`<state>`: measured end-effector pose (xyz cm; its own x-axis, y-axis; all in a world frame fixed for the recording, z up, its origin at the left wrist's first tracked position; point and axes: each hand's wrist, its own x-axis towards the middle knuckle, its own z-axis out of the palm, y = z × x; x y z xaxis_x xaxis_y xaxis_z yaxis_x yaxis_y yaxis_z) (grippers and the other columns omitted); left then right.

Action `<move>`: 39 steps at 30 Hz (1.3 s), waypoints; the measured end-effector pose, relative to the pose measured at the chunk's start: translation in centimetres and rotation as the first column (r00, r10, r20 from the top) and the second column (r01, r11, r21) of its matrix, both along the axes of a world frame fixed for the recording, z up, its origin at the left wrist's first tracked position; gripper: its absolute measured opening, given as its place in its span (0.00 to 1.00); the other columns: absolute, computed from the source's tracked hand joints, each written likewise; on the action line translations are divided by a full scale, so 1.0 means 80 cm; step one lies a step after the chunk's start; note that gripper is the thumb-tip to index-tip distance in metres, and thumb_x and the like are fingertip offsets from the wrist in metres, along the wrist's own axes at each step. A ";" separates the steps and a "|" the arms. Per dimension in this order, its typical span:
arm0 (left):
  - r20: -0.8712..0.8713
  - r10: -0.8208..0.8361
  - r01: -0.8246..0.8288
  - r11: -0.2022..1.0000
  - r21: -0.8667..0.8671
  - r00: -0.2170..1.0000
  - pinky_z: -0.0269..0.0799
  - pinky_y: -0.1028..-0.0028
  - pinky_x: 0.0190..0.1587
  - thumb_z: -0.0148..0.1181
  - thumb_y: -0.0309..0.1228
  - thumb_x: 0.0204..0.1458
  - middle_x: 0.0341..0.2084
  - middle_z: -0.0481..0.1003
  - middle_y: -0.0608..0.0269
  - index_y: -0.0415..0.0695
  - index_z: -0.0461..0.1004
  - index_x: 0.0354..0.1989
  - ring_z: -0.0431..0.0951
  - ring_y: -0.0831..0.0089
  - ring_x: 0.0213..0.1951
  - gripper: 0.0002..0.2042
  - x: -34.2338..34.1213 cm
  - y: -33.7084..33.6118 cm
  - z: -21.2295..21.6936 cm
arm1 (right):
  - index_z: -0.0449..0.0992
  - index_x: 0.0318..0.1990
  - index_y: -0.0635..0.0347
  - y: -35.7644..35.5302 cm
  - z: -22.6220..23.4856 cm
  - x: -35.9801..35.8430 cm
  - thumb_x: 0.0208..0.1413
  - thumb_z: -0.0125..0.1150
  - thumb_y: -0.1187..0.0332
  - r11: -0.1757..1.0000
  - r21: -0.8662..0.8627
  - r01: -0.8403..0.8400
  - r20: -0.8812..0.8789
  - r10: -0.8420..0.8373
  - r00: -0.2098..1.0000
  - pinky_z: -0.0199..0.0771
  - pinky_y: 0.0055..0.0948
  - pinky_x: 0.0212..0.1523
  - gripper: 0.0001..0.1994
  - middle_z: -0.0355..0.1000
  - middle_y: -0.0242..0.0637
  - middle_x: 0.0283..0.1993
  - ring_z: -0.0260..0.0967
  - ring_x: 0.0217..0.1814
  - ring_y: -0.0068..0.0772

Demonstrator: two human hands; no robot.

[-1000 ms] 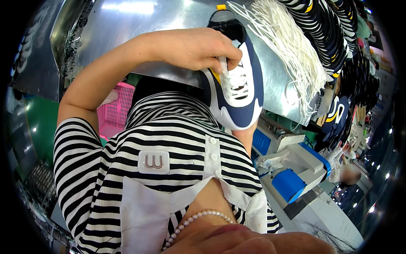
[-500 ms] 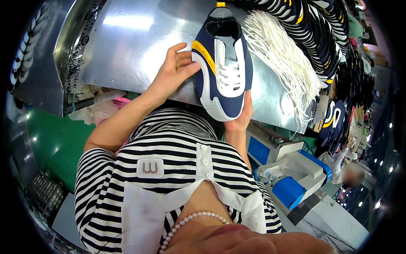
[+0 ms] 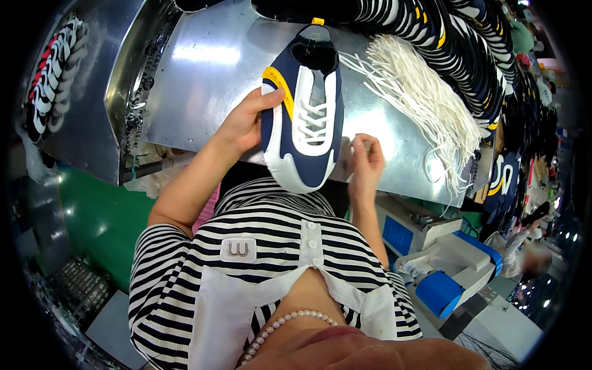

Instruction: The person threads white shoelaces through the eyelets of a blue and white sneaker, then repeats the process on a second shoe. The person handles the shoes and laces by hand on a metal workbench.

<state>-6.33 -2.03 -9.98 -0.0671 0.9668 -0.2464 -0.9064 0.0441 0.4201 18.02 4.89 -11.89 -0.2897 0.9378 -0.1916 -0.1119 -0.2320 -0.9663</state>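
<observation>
A navy and white shoe upper (image 3: 308, 161) with a yellow side stripe is held over the metal table, its toe end toward me. My left hand (image 3: 251, 117) grips its left side, thumb on top beside the stripe and fingers underneath. White lacing crosses the front part of its opening. My right hand (image 3: 366, 156) is just right of the toe, apart from the upper, with fingers curled and thumb near the fingertips. Whether anything small is between those fingers cannot be made out.
A bundle of white laces (image 3: 419, 105) lies on the metal table (image 3: 191, 92) to the right. Rows of stacked shoe uppers (image 3: 456, 55) stand behind it. A blue and grey machine (image 3: 459, 259) is at my lower right. More shoe pieces (image 3: 52, 80) lie far left.
My right hand has let go of the toe and moved off to its right. The left hand keeps its hold, its fingers now further under the upper. The view has shifted slightly.
</observation>
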 end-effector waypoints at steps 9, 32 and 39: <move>0.065 -0.202 0.193 0.974 0.121 0.977 0.76 0.64 0.56 0.56 0.33 0.62 0.52 0.75 0.51 0.36 0.64 0.60 0.79 0.63 0.51 0.21 0.018 0.002 -0.016 | 0.71 0.50 0.57 0.038 0.110 -0.048 0.50 0.65 0.77 0.641 0.545 -0.540 0.401 0.366 0.840 0.77 0.29 0.37 0.19 0.79 0.39 0.44 0.79 0.40 0.40; -0.790 0.140 -0.209 0.924 0.321 -0.596 0.72 0.61 0.36 0.61 0.28 0.53 0.35 0.73 0.50 0.37 0.74 0.42 0.77 0.54 0.34 0.11 -0.166 0.037 0.089 | 0.78 0.42 0.63 0.075 0.054 -0.033 0.57 0.62 0.79 0.830 0.482 -0.280 0.354 0.108 0.929 0.64 0.16 0.34 0.07 0.76 0.30 0.37 0.64 0.31 0.15; -0.236 -0.168 -0.238 0.920 0.312 -0.957 0.75 0.59 0.42 0.54 0.30 0.56 0.41 0.70 0.58 0.56 0.69 0.61 0.75 0.56 0.43 0.22 -0.375 0.216 -0.031 | 0.78 0.40 0.60 0.111 0.020 -0.024 0.54 0.64 0.74 0.740 0.565 -0.365 0.611 -0.077 0.788 0.72 0.30 0.33 0.06 0.75 0.38 0.37 0.73 0.30 0.38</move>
